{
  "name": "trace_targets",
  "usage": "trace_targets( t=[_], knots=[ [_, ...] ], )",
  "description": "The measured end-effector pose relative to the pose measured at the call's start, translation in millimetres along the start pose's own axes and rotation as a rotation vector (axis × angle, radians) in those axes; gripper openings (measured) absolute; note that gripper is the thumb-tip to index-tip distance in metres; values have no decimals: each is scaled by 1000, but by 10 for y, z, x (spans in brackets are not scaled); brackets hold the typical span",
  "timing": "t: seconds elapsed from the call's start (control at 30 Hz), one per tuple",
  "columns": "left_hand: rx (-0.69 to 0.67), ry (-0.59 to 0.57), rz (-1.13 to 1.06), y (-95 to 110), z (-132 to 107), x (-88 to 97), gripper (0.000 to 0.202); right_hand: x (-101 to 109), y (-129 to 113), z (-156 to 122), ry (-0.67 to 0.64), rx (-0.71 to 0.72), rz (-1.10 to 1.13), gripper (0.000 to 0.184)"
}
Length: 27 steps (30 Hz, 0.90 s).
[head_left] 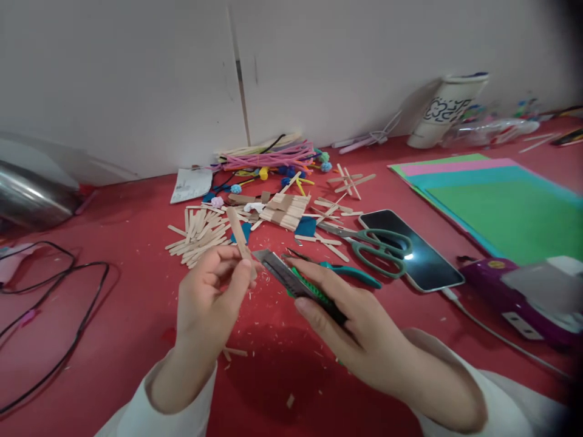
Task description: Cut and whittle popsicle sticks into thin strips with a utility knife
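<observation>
Between thumb and fingers, my left hand (207, 303) pinches a flat wooden craft stick (238, 233) that points up and slightly left. My right hand (353, 321) is wrapped round a box cutter (298, 285) with a black and green body. Its blade (260, 254) is out and comes close to the stick's lower right edge; whether they touch I cannot tell. Small wood shavings lie scattered on the red table (273, 388) beneath both hands. Behind the left hand spreads a loose pile of craft sticks (203, 233).
Green-handled scissors (380, 249) lie partly over a phone (414, 252), beside teal-handled pliers (353, 273). Farther back are pink pipe cleaners (268, 158) and a stick bundle (286, 209). Coloured sheets (505, 212), a purple device (505, 297) and a cup (449, 109) stand right; a black cable (86, 303) lies left.
</observation>
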<state>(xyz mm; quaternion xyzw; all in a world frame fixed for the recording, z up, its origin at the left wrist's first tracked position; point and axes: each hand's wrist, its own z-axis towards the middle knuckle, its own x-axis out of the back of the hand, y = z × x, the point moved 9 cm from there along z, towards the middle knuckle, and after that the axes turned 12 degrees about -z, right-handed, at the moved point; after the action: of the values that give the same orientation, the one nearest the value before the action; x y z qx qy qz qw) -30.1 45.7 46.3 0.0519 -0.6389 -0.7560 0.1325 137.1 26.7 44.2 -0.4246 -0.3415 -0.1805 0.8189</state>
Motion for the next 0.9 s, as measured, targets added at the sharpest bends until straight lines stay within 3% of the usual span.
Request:
trace_targets(
  t=[0.23, 0.43, 0.9],
  knots=[
    [3, -4, 82, -19, -63, -36, 7, 28, -55, 15, 55, 59, -93, 35],
    [-15, 26, 171, 9, -84, -34, 9, -30, -30, 10, -14, 37, -29, 45],
    [-134, 72, 315, 83, -135, -48, 7, 0, -60, -18, 4, 46, -38, 46]
  ],
)
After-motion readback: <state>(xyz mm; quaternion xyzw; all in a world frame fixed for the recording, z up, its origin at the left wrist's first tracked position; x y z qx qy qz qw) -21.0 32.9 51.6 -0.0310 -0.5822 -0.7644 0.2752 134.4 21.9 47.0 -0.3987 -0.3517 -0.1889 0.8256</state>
